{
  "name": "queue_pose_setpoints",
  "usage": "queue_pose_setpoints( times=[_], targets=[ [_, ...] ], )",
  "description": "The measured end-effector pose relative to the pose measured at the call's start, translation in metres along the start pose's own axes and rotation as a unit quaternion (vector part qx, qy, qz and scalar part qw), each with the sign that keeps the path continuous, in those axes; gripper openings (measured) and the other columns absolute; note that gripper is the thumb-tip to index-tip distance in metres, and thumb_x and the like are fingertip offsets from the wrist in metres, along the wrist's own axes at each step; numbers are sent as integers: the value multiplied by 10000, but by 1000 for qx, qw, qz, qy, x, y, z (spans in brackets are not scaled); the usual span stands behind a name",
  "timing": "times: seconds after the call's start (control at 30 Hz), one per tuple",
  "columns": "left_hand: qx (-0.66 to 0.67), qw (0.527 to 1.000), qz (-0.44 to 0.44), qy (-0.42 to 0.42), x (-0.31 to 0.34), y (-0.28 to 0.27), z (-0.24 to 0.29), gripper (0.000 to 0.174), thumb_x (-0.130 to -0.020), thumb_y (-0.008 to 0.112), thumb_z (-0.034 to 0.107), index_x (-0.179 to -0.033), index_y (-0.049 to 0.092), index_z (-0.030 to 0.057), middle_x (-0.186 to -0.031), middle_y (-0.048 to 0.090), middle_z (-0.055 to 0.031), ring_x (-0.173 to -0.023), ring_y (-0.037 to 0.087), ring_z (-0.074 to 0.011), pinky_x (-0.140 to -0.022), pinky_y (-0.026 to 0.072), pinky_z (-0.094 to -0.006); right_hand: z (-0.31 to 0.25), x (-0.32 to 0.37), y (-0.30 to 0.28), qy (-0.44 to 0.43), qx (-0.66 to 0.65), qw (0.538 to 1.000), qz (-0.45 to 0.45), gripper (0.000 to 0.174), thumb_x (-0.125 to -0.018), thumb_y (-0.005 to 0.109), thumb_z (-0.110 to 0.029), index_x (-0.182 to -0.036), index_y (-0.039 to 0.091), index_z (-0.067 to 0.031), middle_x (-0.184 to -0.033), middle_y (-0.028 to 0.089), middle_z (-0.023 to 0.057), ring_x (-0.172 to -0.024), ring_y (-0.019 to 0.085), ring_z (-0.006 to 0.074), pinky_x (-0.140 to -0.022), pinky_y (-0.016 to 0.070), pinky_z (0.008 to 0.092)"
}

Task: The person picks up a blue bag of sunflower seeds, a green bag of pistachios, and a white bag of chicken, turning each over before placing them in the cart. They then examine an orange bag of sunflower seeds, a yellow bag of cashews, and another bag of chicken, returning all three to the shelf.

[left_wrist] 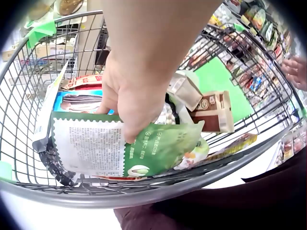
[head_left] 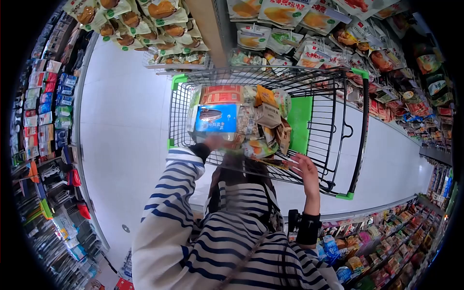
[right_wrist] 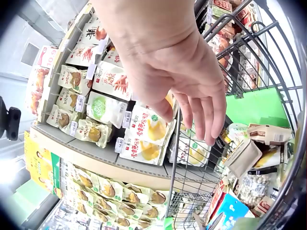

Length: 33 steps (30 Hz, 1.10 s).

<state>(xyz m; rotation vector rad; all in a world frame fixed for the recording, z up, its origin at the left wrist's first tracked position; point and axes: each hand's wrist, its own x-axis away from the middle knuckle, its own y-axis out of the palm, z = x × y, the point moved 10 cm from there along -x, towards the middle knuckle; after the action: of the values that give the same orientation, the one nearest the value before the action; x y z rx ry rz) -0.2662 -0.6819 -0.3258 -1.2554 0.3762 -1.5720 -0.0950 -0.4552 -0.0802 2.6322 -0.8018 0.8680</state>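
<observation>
Over the near left part of the shopping cart (head_left: 331, 150), my left hand (head_left: 217, 141) is blurred in the head view. In the left wrist view that hand (left_wrist: 136, 93) pinches the top edge of a green and white packet (left_wrist: 91, 148), thumb in front and fingers behind. Around it lie a blue packet (head_left: 216, 119), a red packet (head_left: 221, 94) and brown packages (left_wrist: 214, 112). My right hand (head_left: 305, 169) is at the cart's near rim with its fingers loosely spread; in the right wrist view the hand (right_wrist: 177, 72) hangs with relaxed fingers and holds nothing.
Shelves of bagged food (head_left: 285, 14) stand beyond the cart, with hanging packets (head_left: 164, 9) at the upper left. More goods racks (head_left: 46, 101) line the left and the lower right (head_left: 367, 241). White floor (head_left: 116, 121) lies left of the cart. A green panel (head_left: 300, 121) stands inside it.
</observation>
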Motion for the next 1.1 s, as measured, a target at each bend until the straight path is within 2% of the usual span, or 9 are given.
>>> queue_pose_setpoints(
  times=[0.47, 0.53, 0.63, 0.67, 0.77, 0.87, 0.97, 1.0, 1.1],
  targets=[
    [80, 992, 60, -82, -5, -19, 4, 161, -706, 478, 115, -785, 602, 47, -751, 596, -145, -715, 579, -306, -620, 465, -377, 43, -17, 4, 68, 1, 998, 6, 273, -873, 405, -200, -1067, 467, -18, -1047, 541, 110, -899, 550, 171, -768, 427, 249],
    [63, 994, 37, -83, -5, -12, 1, 157, -698, 485, 115, -771, 604, 42, -742, 598, -147, -711, 581, -308, -615, 467, -377, 43, -20, 9, 77, 4, 997, 4, 276, -874, 403, -199, -1072, 464, -16, -1044, 541, 110, -898, 551, 173, -771, 426, 252],
    [27, 998, -47, -43, -14, 10, -3, 152, -700, 497, 140, -767, 603, 53, -777, 598, -146, -724, 580, -315, -615, 465, -385, 44, -25, 14, 76, -7, 997, 1, 278, -874, 405, -201, -1072, 464, -14, -1035, 544, 108, -896, 553, 175, -770, 427, 253],
    [51, 997, -55, -9, -17, 11, -2, 175, -700, 513, 164, -816, 589, 56, -813, 593, -152, -751, 575, -319, -639, 460, -394, 44, -27, 15, 73, -6, 997, -1, 279, -873, 408, -202, -1071, 465, -14, -1028, 545, 109, -893, 554, 174, -769, 426, 252],
    [58, 996, -53, -42, -33, 4, -16, 214, -709, 517, 170, -893, 565, 70, -828, 591, -134, -783, 567, -306, -673, 455, -384, 43, -28, 19, 70, -11, 997, 0, 275, -873, 407, -198, -1070, 467, -16, -1022, 547, 110, -891, 555, 175, -766, 427, 254],
    [-26, 999, -25, -26, -47, -23, -14, 260, -709, 512, 141, -960, 536, 79, -890, 574, -108, -856, 545, -278, -705, 449, -363, 45, -26, 19, 71, -10, 997, 7, 269, -872, 408, -194, -1066, 472, -18, -1013, 549, 109, -887, 556, 176, -764, 428, 257],
    [-72, 996, 42, 12, -63, -40, -10, 281, -707, 492, 101, -986, 522, 86, -1001, 530, -79, -956, 494, -244, -768, 425, -339, 53, -22, 13, 70, -25, 997, 22, 265, -873, 406, -192, -1062, 475, -19, -1013, 548, 110, -883, 557, 178, -762, 429, 255],
    [-84, 995, 49, 8, -69, -40, -8, 299, -716, 458, 77, -1011, 507, 81, -1099, 479, -67, -1068, 422, -218, -874, 357, -367, 52, -20, 12, 66, -22, 997, 27, 268, -874, 402, -190, -1060, 474, -10, -1009, 550, 115, -880, 559, 182, -765, 430, 255],
    [-122, 992, 34, 25, -91, -32, -3, 300, -746, 427, 104, -1037, 499, 86, -1125, 466, -47, -1125, 376, -203, -958, 248, -425, 57, -19, 7, 60, -31, 997, 43, 274, -876, 398, -189, -1058, 469, 4, -1001, 553, 121, -875, 561, 187, -772, 432, 258]
  ],
)
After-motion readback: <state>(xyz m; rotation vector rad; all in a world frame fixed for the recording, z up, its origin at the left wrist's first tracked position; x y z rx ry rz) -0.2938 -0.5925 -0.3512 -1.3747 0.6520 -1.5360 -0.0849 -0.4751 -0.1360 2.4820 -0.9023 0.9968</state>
